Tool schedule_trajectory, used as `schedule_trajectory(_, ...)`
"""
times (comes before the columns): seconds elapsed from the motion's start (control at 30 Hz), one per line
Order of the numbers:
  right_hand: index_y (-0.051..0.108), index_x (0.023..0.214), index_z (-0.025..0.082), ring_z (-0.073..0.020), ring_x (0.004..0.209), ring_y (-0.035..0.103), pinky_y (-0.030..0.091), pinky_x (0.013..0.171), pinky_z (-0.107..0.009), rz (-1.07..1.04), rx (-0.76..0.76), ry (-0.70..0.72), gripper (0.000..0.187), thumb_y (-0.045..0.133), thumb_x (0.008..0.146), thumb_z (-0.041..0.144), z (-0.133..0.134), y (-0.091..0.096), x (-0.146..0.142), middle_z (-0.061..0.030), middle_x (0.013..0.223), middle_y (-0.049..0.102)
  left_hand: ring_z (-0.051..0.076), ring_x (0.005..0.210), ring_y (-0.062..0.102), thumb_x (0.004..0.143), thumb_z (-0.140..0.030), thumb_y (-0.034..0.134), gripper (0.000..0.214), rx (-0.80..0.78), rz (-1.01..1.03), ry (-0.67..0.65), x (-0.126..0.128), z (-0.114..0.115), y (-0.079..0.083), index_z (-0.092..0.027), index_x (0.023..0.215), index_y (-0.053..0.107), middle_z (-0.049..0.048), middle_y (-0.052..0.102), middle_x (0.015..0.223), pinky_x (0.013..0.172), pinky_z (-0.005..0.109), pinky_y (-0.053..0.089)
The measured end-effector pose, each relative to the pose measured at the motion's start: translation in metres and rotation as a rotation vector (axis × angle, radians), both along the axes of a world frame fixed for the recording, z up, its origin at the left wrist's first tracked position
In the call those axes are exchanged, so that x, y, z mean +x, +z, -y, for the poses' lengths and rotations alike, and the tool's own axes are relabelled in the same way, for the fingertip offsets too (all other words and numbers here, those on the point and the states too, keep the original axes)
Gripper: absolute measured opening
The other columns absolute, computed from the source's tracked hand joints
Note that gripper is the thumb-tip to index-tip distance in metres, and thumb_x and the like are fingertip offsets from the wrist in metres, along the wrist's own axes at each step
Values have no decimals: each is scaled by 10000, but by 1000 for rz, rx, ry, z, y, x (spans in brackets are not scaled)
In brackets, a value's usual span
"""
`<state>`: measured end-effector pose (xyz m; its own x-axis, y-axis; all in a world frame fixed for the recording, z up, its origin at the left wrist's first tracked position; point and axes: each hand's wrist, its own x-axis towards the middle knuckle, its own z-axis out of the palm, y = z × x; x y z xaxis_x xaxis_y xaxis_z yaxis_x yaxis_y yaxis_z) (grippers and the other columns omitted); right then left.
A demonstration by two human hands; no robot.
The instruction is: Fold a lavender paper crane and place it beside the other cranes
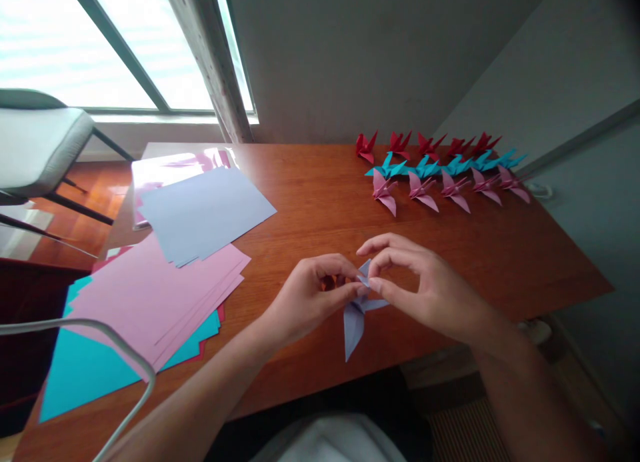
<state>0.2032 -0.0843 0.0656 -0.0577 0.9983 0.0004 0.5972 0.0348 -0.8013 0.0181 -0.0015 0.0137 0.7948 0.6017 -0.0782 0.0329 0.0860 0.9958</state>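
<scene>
A pale lavender origami crane (pixel 355 325) is held up over the front of the table, one wing pointing down and a narrow point sticking out to the right. My left hand (pixel 320 285) pinches it from the left between thumb and index finger. From the right, my right hand (pixel 420 279) pinches the crane's upper part with thumb and index finger, the other fingers curled above. Both sets of fingertips nearly meet and hide part of the folds.
Rows of red (pixel 367 147), turquoise (pixel 387 165) and pink paper cranes (pixel 384 194) stand at the back right. Grey-lavender sheets (pixel 210 209), pink sheets (pixel 155 295) and turquoise sheets (pixel 90 369) lie at left. A white cable (pixel 145 369) crosses the lower left; a chair (pixel 45 142) stands beyond.
</scene>
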Motion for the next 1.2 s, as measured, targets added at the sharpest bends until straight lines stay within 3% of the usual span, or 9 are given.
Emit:
schedule_trajectory(0.2,643,900,234,-210,1103,608,476,947,-338,-116,2,-38,88,708,849,203,6,-5,-3,-53,1186,645,173,752,604,791,-419,788,290,-121,73,40,1,1,1,-135,795,730,62,684,817,663,274,450)
schedule_trajectory(0.57,683,875,231,-199,979,643,516,816,-320,-316,100,-326,21,690,879,251,9,-23,-26,-49,1062,679,167,780,609,799,-373,793,250,-158,127,96,3,2,3,-127,828,755,65,682,842,705,272,478)
schedule_trajectory(0.77,699,885,232,-190,980,662,541,804,-292,-492,43,-371,29,705,871,257,9,-27,-24,-31,1035,700,151,766,614,856,-326,732,213,-233,138,62,3,4,10,-117,890,757,62,687,843,688,245,467)
schedule_trajectory(0.87,703,889,242,-171,933,675,559,780,-269,-557,26,-370,38,723,862,259,11,-28,-22,-17,1007,717,125,688,581,879,-356,698,234,-222,94,131,2,3,14,-127,884,745,35,679,777,639,227,440)
schedule_trajectory(0.97,712,881,245,-160,927,678,559,826,-269,-536,22,-354,12,718,871,250,13,-29,-21,-10,971,728,107,626,535,866,-374,704,241,-214,54,191,2,2,15,-136,837,730,12,655,713,593,216,403)
schedule_trajectory(1.2,718,870,233,-165,887,674,554,760,-266,-447,86,-389,44,692,893,260,8,-39,-26,-23,949,711,97,616,532,810,-365,750,249,-272,68,157,5,2,2,-135,766,664,1,645,698,594,215,407)
